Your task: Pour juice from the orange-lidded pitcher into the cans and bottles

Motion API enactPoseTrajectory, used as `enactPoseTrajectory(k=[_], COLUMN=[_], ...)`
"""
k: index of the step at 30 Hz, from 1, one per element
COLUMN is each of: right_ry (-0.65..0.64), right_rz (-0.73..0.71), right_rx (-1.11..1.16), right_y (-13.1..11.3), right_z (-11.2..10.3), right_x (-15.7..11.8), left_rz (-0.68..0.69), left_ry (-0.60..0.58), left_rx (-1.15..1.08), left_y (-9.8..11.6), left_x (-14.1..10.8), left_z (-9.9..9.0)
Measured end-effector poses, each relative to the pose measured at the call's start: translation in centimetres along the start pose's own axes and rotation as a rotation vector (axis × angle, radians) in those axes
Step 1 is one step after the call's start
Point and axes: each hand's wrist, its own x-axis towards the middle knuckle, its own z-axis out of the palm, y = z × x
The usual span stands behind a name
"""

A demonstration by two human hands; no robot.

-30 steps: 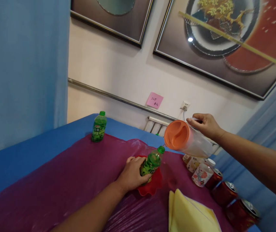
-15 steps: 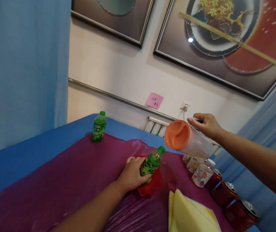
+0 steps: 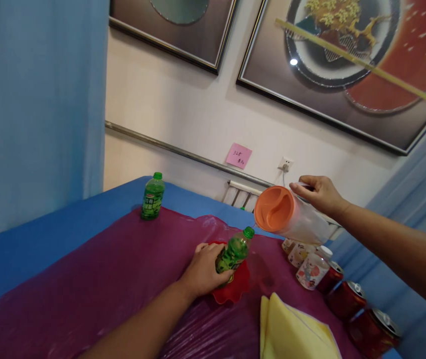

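My left hand (image 3: 207, 269) is wrapped round a green-labelled drink bottle (image 3: 232, 253), which stands with its green cap on in a red scalloped dish (image 3: 233, 291). In my right hand (image 3: 319, 192) is the handle of a clear plastic pitcher (image 3: 306, 222) with an orange lid (image 3: 274, 208). The pitcher is tipped nearly on its side, its lid facing left, just above and right of the bottle's cap. A faint thin streak of liquid seems to run from the lid's edge toward the cap. The handle is mostly hidden by my fingers.
Another green bottle (image 3: 153, 196) stands at the back left of the purple plastic sheet (image 3: 115, 269). A folded yellow cloth (image 3: 297, 329) lies at the front. Along the right edge are small bottles with white caps (image 3: 312, 270) and red cans (image 3: 346, 299). A blue curtain (image 3: 41, 99) hangs left.
Both hands, the bottle and the pitcher stay almost in place. The faint streak between lid and cap shows more clearly now.
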Motion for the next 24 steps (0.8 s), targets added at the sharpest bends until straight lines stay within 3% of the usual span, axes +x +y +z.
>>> enactPoseTrajectory(k=[24], right_ry=[0.000], right_rz=[-0.008], right_rx=[-0.009], right_y=[0.09], right_z=[0.13], right_x=[-0.02], left_rz=[0.010], left_ry=[-0.002], left_rx=[-0.002], left_y=[0.24], left_x=[-0.05], left_z=[-0.07])
